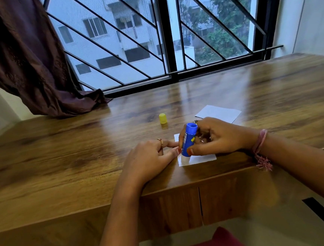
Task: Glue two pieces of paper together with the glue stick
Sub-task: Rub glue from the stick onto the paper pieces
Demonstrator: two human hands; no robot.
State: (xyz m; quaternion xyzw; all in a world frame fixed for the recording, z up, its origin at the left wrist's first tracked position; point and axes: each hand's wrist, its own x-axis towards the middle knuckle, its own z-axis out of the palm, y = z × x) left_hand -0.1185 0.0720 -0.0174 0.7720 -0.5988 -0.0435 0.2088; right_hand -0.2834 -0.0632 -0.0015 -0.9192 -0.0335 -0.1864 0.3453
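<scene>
Your right hand (215, 137) grips the blue glue stick (188, 140), fingers and thumb curled round its barrel, holding it nearly upright with a slight tilt so that its lower end presses on the small white paper (197, 160) lying near the front edge of the wooden desk (81, 153). The upper end of the stick is a blue rim facing the camera, and a yellow mark shows on the barrel's side. Your left hand (150, 156) lies flat beside it with the fingers stretched out fairly straight, their tips on the left edge of that same paper, pinning it down just beside the stick's base; a ring (160, 142) sits on one finger. The yellow cap (162, 118) stands on its own on the desk, apart from both hands and a little farther from you, to the left of the stick. The second sheet of white paper (219, 113) lies flat behind your right hand (partly hidden by your knuckles), not touching the first piece as far as can be told. A pink thread bracelet (260, 149) wraps your right wrist, its frayed ends hanging over the desk's front edge. A brown curtain (25, 66) drapes onto the desk's far left corner beneath the barred window (165, 34).
</scene>
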